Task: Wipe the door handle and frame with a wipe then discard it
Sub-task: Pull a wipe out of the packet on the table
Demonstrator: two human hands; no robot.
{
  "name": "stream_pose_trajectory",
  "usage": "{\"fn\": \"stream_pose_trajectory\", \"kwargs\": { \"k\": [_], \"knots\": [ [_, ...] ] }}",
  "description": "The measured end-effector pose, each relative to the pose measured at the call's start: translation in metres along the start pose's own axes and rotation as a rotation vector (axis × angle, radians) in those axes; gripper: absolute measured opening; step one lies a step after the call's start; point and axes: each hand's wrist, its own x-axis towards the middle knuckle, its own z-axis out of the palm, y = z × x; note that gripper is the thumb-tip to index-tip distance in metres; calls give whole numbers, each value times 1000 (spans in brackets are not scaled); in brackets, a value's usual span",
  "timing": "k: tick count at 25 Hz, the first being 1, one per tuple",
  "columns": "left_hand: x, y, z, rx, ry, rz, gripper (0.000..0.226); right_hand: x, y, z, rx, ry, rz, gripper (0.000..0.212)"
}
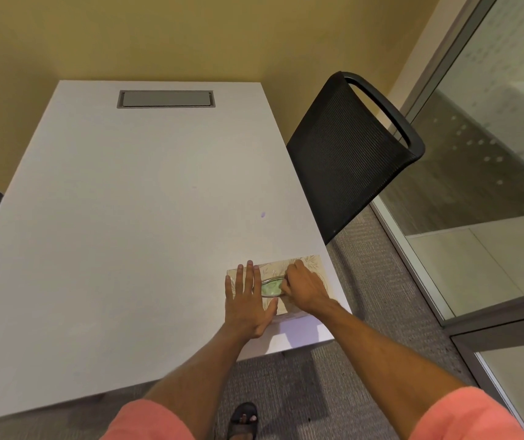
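A beige patterned wipe box (313,264) lies flat at the near right corner of the white table (127,217). Its oval opening (272,286) shows pale green inside. My left hand (248,300) lies flat on the box's left end, fingers spread, pressing it down. My right hand (305,289) is at the right edge of the opening with its fingers curled and pinched there; whether they hold a wipe is hidden. No door handle is in view.
A black mesh chair (349,147) stands against the table's right side. A glass wall with a grey metal frame (489,306) runs along the right. A grey cable hatch (165,99) sits at the table's far end. Grey carpet (365,312) lies below.
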Motion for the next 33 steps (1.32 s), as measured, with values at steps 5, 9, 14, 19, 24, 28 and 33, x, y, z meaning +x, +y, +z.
{"fn": "stream_pose_trajectory", "kwargs": {
  "k": [5, 9, 14, 19, 24, 28, 33],
  "knots": [
    [0, 0, -1, 5, -17, -8, 86, -14, 9, -4, 180, 1, -28, 8],
    [1, 1, -1, -2, -29, -18, 86, -17, 10, 1, 350, 65, -19, 4],
    [3, -1, 0, 3, -59, -16, 86, -8, 4, 4, 228, 108, 30, 23],
    [3, -1, -1, -8, -61, -12, 86, -6, 2, 10, 188, 95, 50, 15],
    [2, 0, -3, 0, -87, -11, 86, -10, 13, -6, 310, 166, -44, 13],
    [0, 3, -12, 34, -126, -16, 85, -14, 21, -31, 465, 287, -32, 7],
    [6, 30, -40, -22, 1, -40, 61, -28, 35, -68, 690, 406, 31, 6]
  ]
}}
